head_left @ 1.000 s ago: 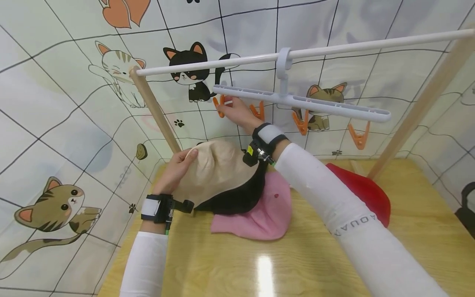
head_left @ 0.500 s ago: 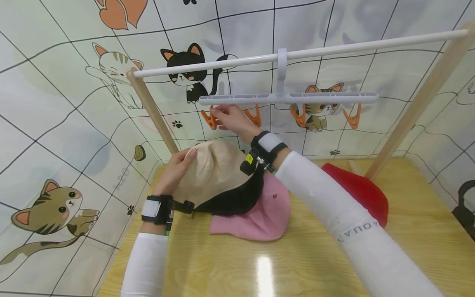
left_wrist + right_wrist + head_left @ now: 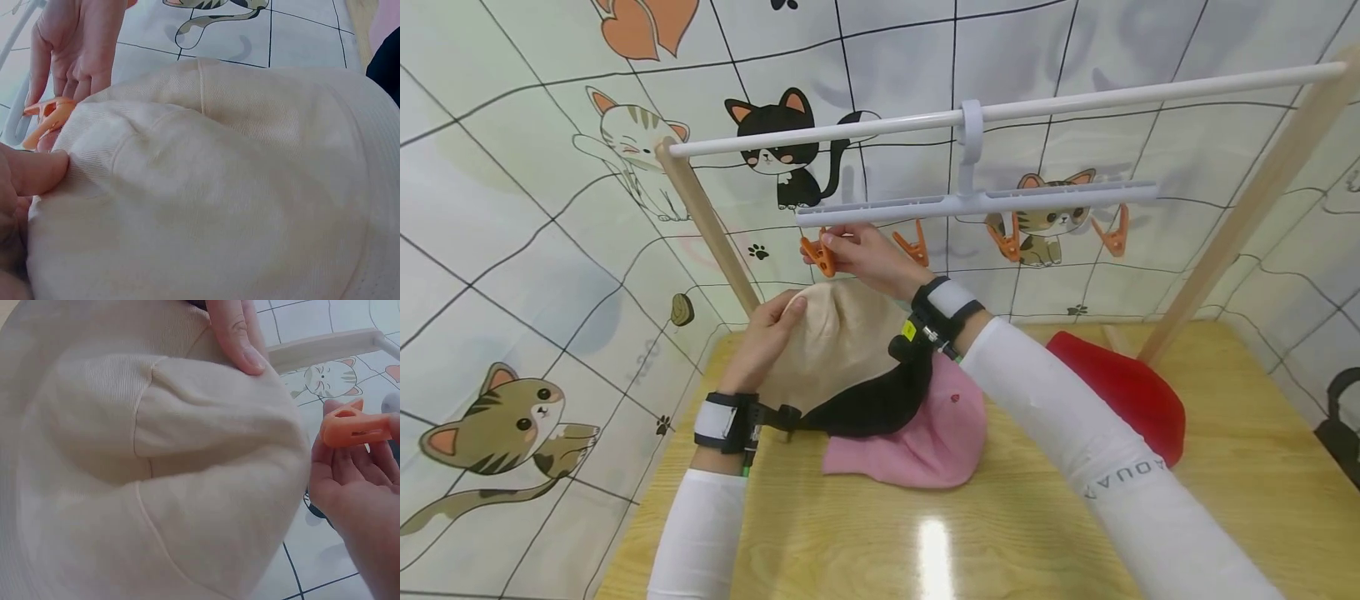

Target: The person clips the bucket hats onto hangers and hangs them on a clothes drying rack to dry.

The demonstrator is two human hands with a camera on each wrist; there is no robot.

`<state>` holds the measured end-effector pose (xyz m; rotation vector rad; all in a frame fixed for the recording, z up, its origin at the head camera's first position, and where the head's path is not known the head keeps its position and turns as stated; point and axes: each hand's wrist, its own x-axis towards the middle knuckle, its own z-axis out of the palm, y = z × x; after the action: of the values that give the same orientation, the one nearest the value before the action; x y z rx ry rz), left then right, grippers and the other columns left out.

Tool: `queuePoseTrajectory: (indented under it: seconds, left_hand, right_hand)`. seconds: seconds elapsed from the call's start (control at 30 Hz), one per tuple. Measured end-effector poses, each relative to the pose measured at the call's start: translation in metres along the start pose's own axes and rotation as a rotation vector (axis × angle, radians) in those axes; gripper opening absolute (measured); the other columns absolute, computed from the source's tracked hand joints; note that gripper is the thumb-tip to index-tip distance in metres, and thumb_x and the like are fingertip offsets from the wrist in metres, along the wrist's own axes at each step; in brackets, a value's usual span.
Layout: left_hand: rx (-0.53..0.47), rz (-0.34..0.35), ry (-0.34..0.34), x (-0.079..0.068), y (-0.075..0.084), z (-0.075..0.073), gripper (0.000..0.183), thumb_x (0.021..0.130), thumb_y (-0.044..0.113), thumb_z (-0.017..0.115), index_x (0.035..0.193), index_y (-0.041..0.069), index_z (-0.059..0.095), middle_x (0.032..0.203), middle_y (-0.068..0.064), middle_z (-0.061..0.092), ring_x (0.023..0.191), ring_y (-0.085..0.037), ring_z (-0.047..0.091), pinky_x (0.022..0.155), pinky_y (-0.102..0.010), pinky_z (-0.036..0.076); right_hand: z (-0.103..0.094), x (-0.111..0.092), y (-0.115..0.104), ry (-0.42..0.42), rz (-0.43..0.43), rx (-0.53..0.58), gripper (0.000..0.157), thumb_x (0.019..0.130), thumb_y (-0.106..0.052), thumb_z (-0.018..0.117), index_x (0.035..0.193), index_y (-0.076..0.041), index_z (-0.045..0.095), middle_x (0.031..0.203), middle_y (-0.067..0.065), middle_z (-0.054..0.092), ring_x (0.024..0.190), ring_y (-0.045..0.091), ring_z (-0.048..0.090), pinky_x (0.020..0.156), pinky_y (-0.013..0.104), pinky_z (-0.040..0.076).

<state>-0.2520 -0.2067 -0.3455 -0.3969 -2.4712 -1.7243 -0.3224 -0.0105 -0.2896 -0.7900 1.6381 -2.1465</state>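
My left hand (image 3: 767,337) pinches the crown edge of a cream fabric hat (image 3: 835,342) between thumb and fingers; stitched seams run across the hat (image 3: 219,187) in the left wrist view. With its thumb and fingers, my right hand (image 3: 876,257) holds an orange clip (image 3: 822,255) that hangs from the left end of a pale hanger (image 3: 1037,198). In the right wrist view the clip (image 3: 356,430) is just beyond the hat's crown, apart from the fabric. Black fabric (image 3: 872,404) shows under the hat's lower edge.
A white rod (image 3: 880,125) on wooden posts (image 3: 707,221) carries the hanger. Several more orange clips (image 3: 1005,242) hang along it. A pink hat (image 3: 925,442) and a red one (image 3: 1120,392) lie on the wooden table (image 3: 850,533). A cat-print wall covering stands behind.
My right hand has drawn the left clip down and a little leftward, and the hanger has swung and tilted with it. The left hand has lifted the cream hat slightly toward the clip.
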Motion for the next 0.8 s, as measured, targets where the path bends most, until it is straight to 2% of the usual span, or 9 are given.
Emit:
queuePoseTrajectory:
  seconds: [0.13, 0.23, 0.3, 0.57, 0.67, 0.8]
  left_hand:
    - [0.007, 0.008, -0.007, 0.001, 0.004, 0.004, 0.034, 0.103, 0.024, 0.047, 0.120, -0.002, 0.062, 0.105, -0.010, 0.057, 0.096, -0.016, 0.048, 0.083, -0.028, 0.037]
    - [0.017, -0.006, 0.002, 0.001, 0.005, 0.007, 0.034, 0.103, 0.024, 0.047, 0.120, -0.002, 0.062, 0.107, -0.012, 0.058, 0.096, -0.017, 0.048, 0.083, -0.028, 0.037]
    - [0.022, -0.015, 0.006, 0.001, 0.006, 0.008, 0.035, 0.103, 0.024, 0.046, 0.121, -0.001, 0.062, 0.108, -0.013, 0.058, 0.096, -0.017, 0.048, 0.083, -0.029, 0.037]
    - [0.029, -0.037, 0.013, 0.001, 0.009, 0.012, 0.034, 0.103, 0.024, 0.046, 0.123, 0.002, 0.062, 0.111, -0.012, 0.058, 0.099, -0.018, 0.048, 0.085, -0.031, 0.038]
    - [0.041, -0.036, 0.023, 0.001, 0.009, 0.012, 0.033, 0.103, 0.023, 0.047, 0.123, 0.001, 0.062, 0.113, -0.012, 0.058, 0.100, -0.018, 0.048, 0.086, -0.032, 0.037]
    - [0.054, -0.045, 0.044, 0.001, 0.009, 0.013, 0.033, 0.103, 0.021, 0.047, 0.123, 0.000, 0.062, 0.112, -0.013, 0.058, 0.099, -0.018, 0.047, 0.086, -0.031, 0.037]
  right_hand:
    - [0.001, -0.002, 0.000, -0.040, 0.017, 0.036, 0.041, 0.103, -0.001, 0.038, 0.143, 0.001, 0.037, 0.127, 0.020, 0.046, 0.120, 0.034, 0.052, 0.098, 0.034, 0.043]
    - [0.001, -0.002, 0.000, -0.086, 0.039, 0.054, 0.042, 0.103, 0.000, 0.035, 0.145, 0.005, 0.035, 0.137, 0.022, 0.043, 0.121, 0.031, 0.049, 0.102, 0.033, 0.039]
    - [0.001, -0.002, 0.001, -0.109, 0.047, 0.064, 0.042, 0.103, 0.001, 0.032, 0.145, 0.007, 0.033, 0.138, 0.023, 0.042, 0.120, 0.029, 0.048, 0.102, 0.033, 0.038]
    - [-0.001, -0.004, 0.003, -0.116, 0.025, 0.081, 0.037, 0.100, 0.007, 0.036, 0.136, 0.013, 0.036, 0.117, 0.016, 0.050, 0.108, 0.023, 0.048, 0.103, 0.035, 0.037]
    - [-0.004, -0.005, 0.005, -0.110, -0.004, 0.020, 0.037, 0.099, 0.007, 0.041, 0.136, 0.011, 0.039, 0.116, 0.014, 0.052, 0.107, 0.022, 0.049, 0.103, 0.034, 0.037]
    - [-0.006, -0.004, 0.006, -0.060, -0.041, -0.070, 0.036, 0.097, 0.005, 0.049, 0.133, 0.008, 0.047, 0.109, 0.009, 0.058, 0.105, 0.019, 0.051, 0.100, 0.033, 0.038]
